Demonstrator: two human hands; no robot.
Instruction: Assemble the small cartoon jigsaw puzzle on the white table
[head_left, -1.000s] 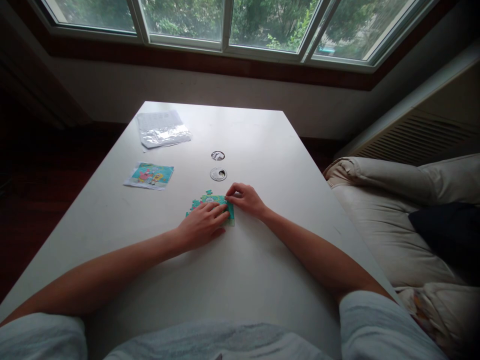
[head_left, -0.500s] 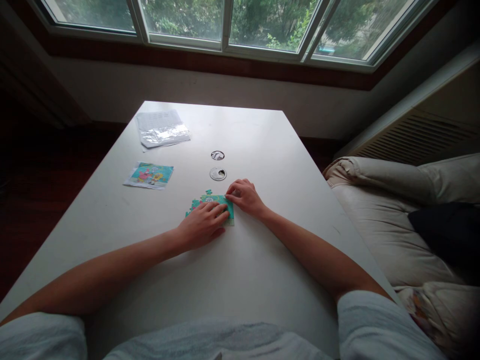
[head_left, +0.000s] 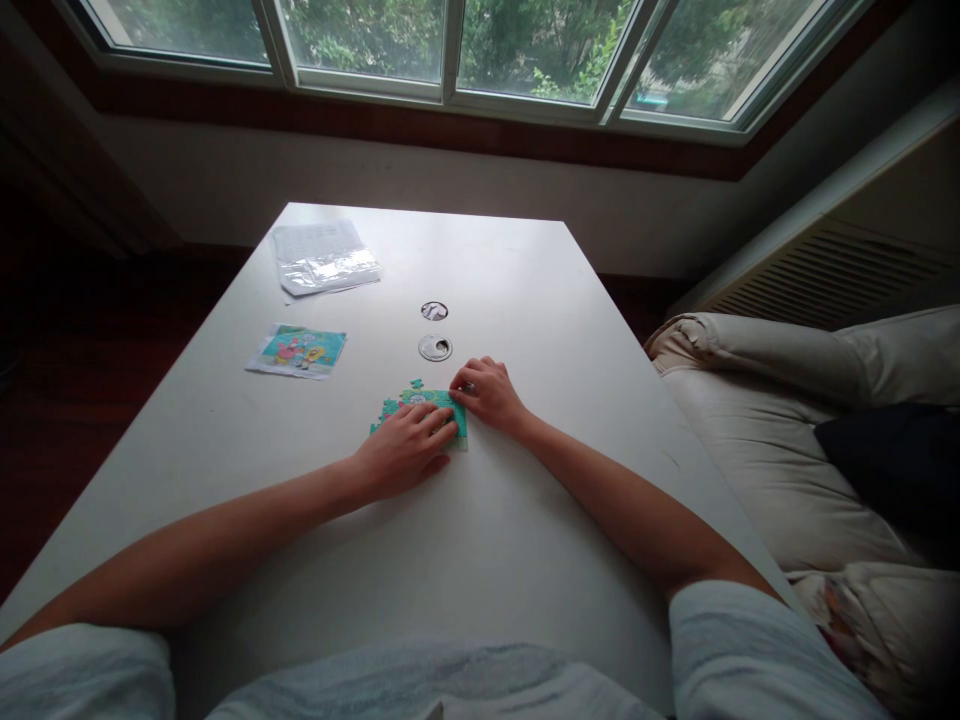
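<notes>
A partly joined jigsaw puzzle (head_left: 459, 436), mostly green, lies on the white table with its left and upper left edges stepped. My left hand (head_left: 409, 445) rests palm down across it, fingers stretched out and slightly apart, covering much of the picture. At the puzzle's upper right corner, my right hand (head_left: 487, 390) has thumb and fingers closed in a pinch on the edge. Its fingertips hide exactly which piece they touch. One puzzle piece (head_left: 417, 384) sticks out at the top edge, left of the right hand.
A picture sheet (head_left: 300, 350) with cartoon figures lies to the left on the table (head_left: 525, 290). Farther back is a clear plastic sleeve with papers (head_left: 326, 258). Two round inserts (head_left: 435, 347) are set in the tabletop beyond the puzzle. A pale sofa (head_left: 765, 450) stands at the right.
The fingertips of my right hand have shifted very slightly at the puzzle's corner. My left hand stays in place on the puzzle.
</notes>
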